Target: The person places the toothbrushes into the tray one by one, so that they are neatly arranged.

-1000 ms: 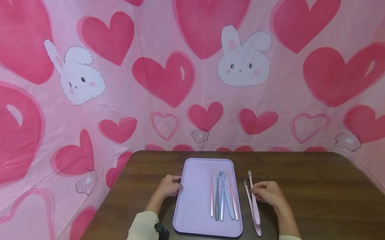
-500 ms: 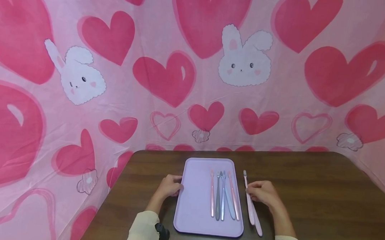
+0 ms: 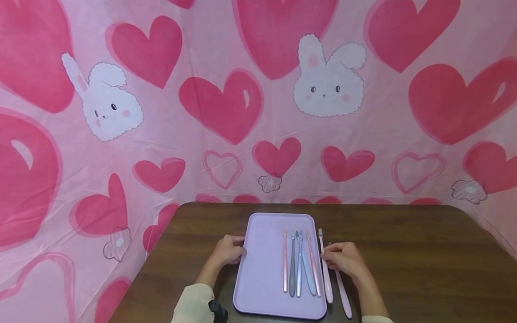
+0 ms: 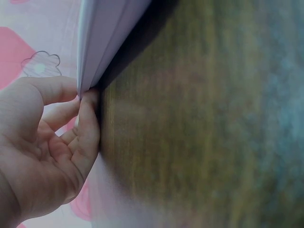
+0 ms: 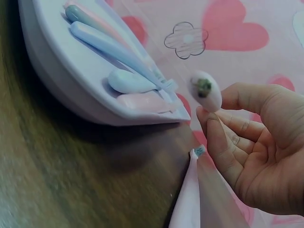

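Two hands at a lilac tray of toothbrushes on a dark wooden counter.

The right hand pinches a pale pink plastic toothbrush by its middle, its grip closed on the handle, holding it just beside the right rim of the flat rectangular lilac plastic tray; a second pink toothbrush lies on the dark brown wooden counter close under that hand. The left hand rests against the tray's left edge, thumb and fingertips pinching the rim. Inside the tray four slim toothbrushes, pink, grey, pale blue and pink, lie side by side.
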Tool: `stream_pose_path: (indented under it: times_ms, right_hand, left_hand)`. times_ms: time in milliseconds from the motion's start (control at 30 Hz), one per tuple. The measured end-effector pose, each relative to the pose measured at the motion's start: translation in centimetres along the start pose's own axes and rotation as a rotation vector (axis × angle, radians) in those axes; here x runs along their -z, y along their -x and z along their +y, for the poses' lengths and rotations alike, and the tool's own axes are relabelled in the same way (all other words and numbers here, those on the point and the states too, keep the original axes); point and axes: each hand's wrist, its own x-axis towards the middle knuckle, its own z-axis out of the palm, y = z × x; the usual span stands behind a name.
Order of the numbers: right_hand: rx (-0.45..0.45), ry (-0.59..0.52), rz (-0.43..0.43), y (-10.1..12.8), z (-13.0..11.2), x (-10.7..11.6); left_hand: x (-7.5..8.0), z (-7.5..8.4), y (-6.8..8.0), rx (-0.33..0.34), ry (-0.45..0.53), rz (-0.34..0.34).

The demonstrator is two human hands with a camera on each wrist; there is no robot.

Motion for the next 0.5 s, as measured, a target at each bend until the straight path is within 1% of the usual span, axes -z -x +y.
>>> stream_pose_path:
  times_ms: [100, 500]
  right_hand:
    - [0.013, 0.000, -0.004, 0.0, -0.1, -0.3]
    - [0.011, -0.002, -0.001, -0.2, -0.1, -1.3]
  left_hand:
    - [0.0, 0.0, 0.0, -0.001, 0.001, 0.003]
    - [0.1, 0.1, 0.1, -0.008, 0.006, 0.002]
